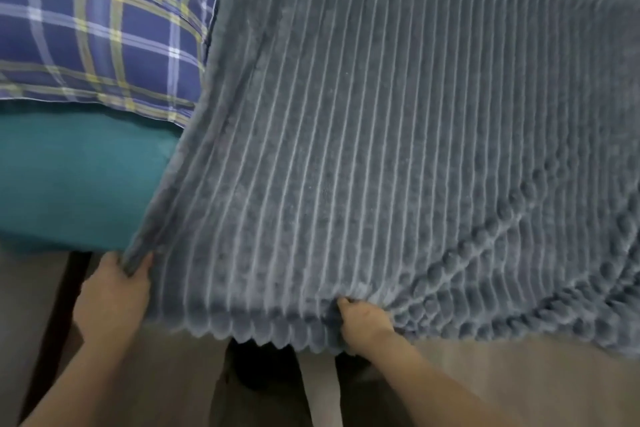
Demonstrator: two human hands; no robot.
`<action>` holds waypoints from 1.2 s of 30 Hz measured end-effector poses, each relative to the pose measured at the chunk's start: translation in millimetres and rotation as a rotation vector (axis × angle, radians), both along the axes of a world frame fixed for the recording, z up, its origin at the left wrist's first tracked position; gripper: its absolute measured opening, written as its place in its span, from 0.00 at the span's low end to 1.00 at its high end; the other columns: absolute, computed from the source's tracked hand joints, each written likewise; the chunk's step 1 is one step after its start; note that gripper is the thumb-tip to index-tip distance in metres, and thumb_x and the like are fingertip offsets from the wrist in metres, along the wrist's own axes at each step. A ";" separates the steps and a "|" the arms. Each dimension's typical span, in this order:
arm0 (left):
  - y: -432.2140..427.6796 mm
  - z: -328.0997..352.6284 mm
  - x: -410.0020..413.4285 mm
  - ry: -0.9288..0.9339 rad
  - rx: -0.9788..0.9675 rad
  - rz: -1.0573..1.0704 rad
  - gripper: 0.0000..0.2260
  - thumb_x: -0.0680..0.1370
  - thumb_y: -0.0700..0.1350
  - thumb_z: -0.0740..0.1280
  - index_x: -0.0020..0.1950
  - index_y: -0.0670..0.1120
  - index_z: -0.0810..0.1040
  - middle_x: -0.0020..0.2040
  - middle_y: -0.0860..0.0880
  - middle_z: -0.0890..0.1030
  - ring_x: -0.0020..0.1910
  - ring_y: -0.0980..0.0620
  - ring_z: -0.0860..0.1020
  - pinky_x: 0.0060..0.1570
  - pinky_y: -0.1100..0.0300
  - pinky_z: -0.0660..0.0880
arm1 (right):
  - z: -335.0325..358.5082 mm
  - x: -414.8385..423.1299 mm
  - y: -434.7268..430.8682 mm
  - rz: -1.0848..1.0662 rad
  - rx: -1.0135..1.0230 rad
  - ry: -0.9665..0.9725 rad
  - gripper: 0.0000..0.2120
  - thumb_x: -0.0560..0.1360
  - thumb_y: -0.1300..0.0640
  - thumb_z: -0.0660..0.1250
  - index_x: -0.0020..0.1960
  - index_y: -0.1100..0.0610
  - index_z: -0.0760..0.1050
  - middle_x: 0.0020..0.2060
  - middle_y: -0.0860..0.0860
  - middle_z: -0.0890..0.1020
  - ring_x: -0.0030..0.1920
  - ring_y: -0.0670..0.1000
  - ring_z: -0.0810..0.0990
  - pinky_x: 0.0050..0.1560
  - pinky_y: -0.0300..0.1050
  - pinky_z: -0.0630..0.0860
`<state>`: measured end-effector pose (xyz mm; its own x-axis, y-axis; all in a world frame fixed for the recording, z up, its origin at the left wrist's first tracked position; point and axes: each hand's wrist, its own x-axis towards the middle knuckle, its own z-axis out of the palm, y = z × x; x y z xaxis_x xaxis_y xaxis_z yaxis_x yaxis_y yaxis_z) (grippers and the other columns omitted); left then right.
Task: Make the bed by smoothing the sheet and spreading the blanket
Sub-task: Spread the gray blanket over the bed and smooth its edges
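Two hands are curled tight on the near edge of the ribbed grey blanket (363, 149); its corner is pinched by the left hand (114, 291), its hem gripped by the right hand (363, 321); teal sheet (76, 177) and plaid pillow (100, 21) are left uncovered beside it.

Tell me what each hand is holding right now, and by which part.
Both hold the grey ribbed blanket: the left hand grips its near corner, the right hand pinches its scalloped near edge.

Left hand (114, 291) pinches the blanket (346, 149) corner; right hand (363, 322) grips its edge, fingers (343, 304) curled.
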<state>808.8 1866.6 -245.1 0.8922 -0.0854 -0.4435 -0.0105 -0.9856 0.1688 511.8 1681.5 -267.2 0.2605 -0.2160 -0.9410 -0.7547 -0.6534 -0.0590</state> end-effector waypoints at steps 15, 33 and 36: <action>-13.3 -5.9 -5.3 -0.034 -0.180 -0.756 0.23 0.74 0.39 0.68 0.68 0.38 0.68 0.67 0.36 0.67 0.64 0.38 0.71 0.60 0.43 0.73 | 9.3 70.4 33.8 -0.526 -0.522 -0.616 0.11 0.78 0.56 0.61 0.60 0.54 0.70 0.56 0.50 0.70 0.49 0.52 0.75 0.38 0.44 0.73; -146.1 -12.7 -113.6 0.139 0.068 -1.457 0.23 0.82 0.57 0.53 0.73 0.48 0.67 0.73 0.47 0.68 0.67 0.49 0.72 0.58 0.56 0.71 | 36.2 -61.0 -92.1 -0.897 -0.668 -0.392 0.19 0.77 0.51 0.61 0.66 0.53 0.66 0.62 0.56 0.71 0.56 0.59 0.76 0.49 0.52 0.77; -160.5 -28.2 -145.5 0.374 -0.080 -1.531 0.26 0.81 0.57 0.55 0.78 0.55 0.52 0.80 0.54 0.48 0.76 0.53 0.59 0.68 0.59 0.67 | 18.3 -136.5 -108.2 -1.509 -1.112 -0.214 0.29 0.74 0.54 0.68 0.71 0.58 0.61 0.69 0.57 0.61 0.63 0.60 0.70 0.60 0.55 0.72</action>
<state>663.3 1706.1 -273.3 -0.2132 -0.8005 -0.5602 -0.8960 -0.0684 0.4387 375.3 1573.3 -248.9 -0.6255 -0.7508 -0.2124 -0.6931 0.6597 -0.2905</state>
